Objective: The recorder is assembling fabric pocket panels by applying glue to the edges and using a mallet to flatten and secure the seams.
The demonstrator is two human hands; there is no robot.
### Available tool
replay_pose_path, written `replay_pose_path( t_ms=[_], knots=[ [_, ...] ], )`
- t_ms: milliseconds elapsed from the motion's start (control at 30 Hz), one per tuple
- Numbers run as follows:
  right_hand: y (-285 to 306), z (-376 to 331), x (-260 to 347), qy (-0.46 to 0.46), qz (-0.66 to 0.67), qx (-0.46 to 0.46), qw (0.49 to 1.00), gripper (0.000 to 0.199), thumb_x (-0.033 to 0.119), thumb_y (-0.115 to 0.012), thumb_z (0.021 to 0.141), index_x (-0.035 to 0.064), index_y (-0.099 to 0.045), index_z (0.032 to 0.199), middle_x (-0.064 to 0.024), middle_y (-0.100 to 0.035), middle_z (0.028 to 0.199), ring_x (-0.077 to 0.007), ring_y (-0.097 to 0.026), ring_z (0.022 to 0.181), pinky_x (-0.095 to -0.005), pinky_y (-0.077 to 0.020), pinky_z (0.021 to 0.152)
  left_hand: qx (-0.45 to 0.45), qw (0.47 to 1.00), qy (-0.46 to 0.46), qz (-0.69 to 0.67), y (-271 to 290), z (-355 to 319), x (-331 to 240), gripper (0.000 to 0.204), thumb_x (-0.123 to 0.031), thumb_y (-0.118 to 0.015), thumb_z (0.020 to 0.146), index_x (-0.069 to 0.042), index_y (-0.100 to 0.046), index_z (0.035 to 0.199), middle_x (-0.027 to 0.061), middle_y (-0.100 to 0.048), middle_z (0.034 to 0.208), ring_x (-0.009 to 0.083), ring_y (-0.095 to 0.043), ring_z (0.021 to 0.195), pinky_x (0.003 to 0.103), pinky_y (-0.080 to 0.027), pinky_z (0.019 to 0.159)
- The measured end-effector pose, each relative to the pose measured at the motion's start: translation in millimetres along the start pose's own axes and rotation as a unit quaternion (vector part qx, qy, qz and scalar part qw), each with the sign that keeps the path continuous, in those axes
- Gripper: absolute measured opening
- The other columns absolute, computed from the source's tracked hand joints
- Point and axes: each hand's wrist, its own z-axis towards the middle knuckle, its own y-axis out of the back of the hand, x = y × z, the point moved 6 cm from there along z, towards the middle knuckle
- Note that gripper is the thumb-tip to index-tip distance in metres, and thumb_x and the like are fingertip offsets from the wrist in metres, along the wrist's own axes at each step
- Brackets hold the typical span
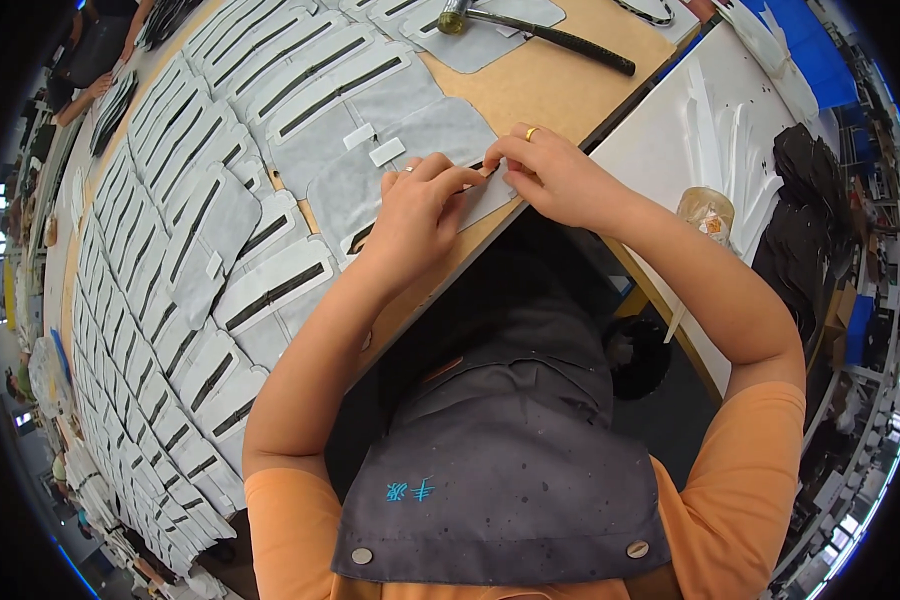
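Both hands meet at the near edge of the desk [560, 85], pinching the same grey fabric piece [410, 150]. The left hand [415, 215] has its fingers curled down onto the piece's near edge, thumb and fingertips pressed together on it; the right hand [550, 175], with a ring on one finger, grips the same edge just beside it, fingertips almost touching the left's. A dark slit strip [362, 236] shows on the piece under the left hand, and two small white tabs [373, 144] lie on it just beyond the knuckles.

To the left of the hands, rows of similar grey and white pieces with dark slits [170, 250] overlap across the desk. Well beyond the hands lies a hammer [540, 30] with a black handle.

To the right of the right forearm, on a white surface [660, 150], stands a clear plastic cup [706, 212]; its contents cannot be made out. White strips [730, 140] lie beyond the cup.
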Motion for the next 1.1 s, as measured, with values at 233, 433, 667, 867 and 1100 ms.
replay_pose_path(
  t_ms=[233, 433, 667, 867, 1100],
  knots=[
    [1, -14, 7, 0.09, -0.074, -0.068, 0.991, 0.008, 0.003, -0.057, 0.085, 0.0042, -0.06, 0.092, -0.0105, -0.056, 0.09, -0.0292, -0.055, 0.087, -0.0376, -0.0457, 0.079, -0.018, 0.994, -0.104, 0.037, -6, -4, -7, 0.034, 0.004, -0.058, 0.075, -0.011, -0.063, 0.105, 0.0042, -0.055, 0.095, 0.024, -0.052, 0.09, 0.035, -0.037, 0.076],
    [10, -9, 14, 0.04, 0.005, -0.091, 0.995, 0.016, 0.003, -0.059, 0.084, 0.0037, -0.056, 0.1, -0.0116, -0.057, 0.098, -0.0312, -0.056, 0.094, -0.0385, -0.0469, 0.081, -0.06, 0.994, -0.089, 0.032, -11, -2, -11, 0.031, 0.004, -0.057, 0.076, -0.007, -0.061, 0.105, 0.0082, -0.055, 0.095, 0.0272, -0.052, 0.09, 0.037, -0.04, 0.075],
    [-4, -12, 10, 0.027, 0.018, -0.058, 0.998, 0.031, 0.005, -0.061, 0.084, 0.0048, -0.053, 0.114, -0.0127, -0.057, 0.107, -0.0316, -0.055, 0.101, -0.0379, -0.0466, 0.088, -0.061, 0.998, -0.002, -0.012, 2, -8, -6, 0.027, 0.003, -0.057, 0.078, -0.004, -0.06, 0.105, 0.0115, -0.055, 0.091, 0.0317, -0.054, 0.085, 0.04, -0.042, 0.074],
    [-8, -10, 21, 0.101, -0.061, -0.026, 0.993, 0.023, 0.003, -0.059, 0.085, 0.0052, -0.061, 0.108, -0.0066, -0.062, 0.106, -0.0275, -0.056, 0.101, -0.0376, -0.0443, 0.091, -0.054, 0.997, -0.042, 0.018, 1, -16, -9, 0.031, 0.005, -0.058, 0.08, -0.004, -0.062, 0.109, 0.0109, -0.057, 0.094, 0.029, -0.054, 0.087, 0.038, -0.045, 0.077],
    [3, -17, 15, 0.12, -0.219, -0.043, 0.967, 0.02, 0.005, -0.06, 0.085, 0.0051, -0.063, 0.105, -0.0059, -0.062, 0.105, -0.0271, -0.056, 0.101, -0.0373, -0.0444, 0.089, -0.055, 0.99, -0.077, 0.102, -2, -20, -15, 0.03, 0.005, -0.058, 0.078, -0.004, -0.061, 0.106, 0.0107, -0.056, 0.094, 0.0301, -0.053, 0.086, 0.038, -0.045, 0.078]
  ],
)
